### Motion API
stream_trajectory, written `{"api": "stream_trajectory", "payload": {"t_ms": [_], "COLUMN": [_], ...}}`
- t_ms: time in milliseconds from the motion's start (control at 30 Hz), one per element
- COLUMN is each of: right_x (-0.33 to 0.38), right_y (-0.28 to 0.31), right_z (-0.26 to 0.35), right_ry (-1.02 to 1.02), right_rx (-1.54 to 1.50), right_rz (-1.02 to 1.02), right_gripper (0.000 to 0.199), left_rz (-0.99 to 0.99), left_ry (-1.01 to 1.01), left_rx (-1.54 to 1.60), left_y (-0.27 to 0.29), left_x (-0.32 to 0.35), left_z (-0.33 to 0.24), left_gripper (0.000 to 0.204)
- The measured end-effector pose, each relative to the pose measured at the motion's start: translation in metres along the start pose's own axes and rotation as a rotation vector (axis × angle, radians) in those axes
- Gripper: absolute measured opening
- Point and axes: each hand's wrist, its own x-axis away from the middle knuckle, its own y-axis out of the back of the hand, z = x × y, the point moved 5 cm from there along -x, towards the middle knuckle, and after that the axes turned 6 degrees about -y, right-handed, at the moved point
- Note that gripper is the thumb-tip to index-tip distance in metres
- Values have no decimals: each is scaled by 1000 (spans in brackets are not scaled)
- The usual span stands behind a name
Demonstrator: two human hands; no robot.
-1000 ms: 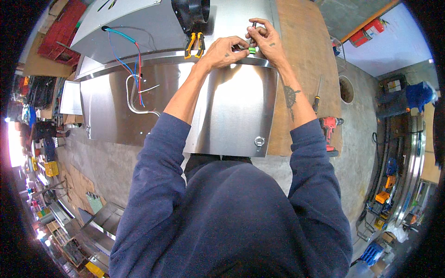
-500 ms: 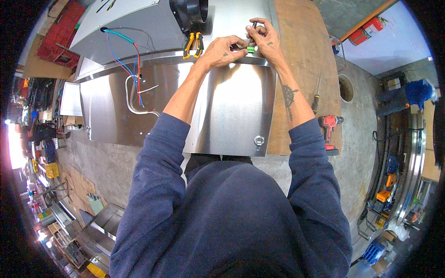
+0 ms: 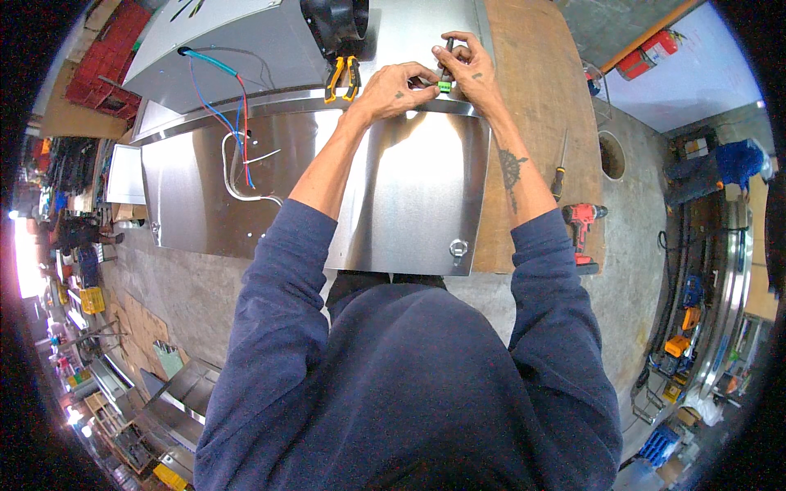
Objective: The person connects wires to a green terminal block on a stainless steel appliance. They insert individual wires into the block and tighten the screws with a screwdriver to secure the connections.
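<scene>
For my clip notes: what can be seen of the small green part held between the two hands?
The small green part is a bright green, blocky piece, plastic by its look, too small to show detail. It sits above the far edge of the steel panel. The left hand pinches it from the left, and the right hand holds a thin dark tool upright, its tip at the part's top.

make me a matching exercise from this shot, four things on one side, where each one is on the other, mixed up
Things:
1. small green connector
2. yellow-handled pliers
3. red cordless drill
4. blue and red wires

Places:
A. on the wooden bench, beside the person's right forearm
B. between the fingertips of left hand and right hand
C. coming out of a hole in the steel housing
D. below the black round duct, beside the left hand

Pairs: 1-B, 2-D, 3-A, 4-C
</scene>
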Motion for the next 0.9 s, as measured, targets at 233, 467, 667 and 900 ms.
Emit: {"api": "stream_trajectory", "payload": {"t_ms": [233,467,667,900], "right_x": [4,-2,-3,-1], "right_y": [-2,-4,-5,-4], "right_z": [9,4,1,6], "right_ry": [-74,-61,-72,-62], "right_rx": [21,-89,-103,-40], "right_rz": [19,127,145,127], "right_gripper": [43,37,36,36], "left_rz": [11,7,15,22], "left_ry": [38,-11,16,44], "left_rx": [3,-22,-13,1], "left_y": [1,0,0,0], "left_x": [1,-1,0,0], "left_z": [0,1,2,2], "left_gripper": [41,41,42,41]}}
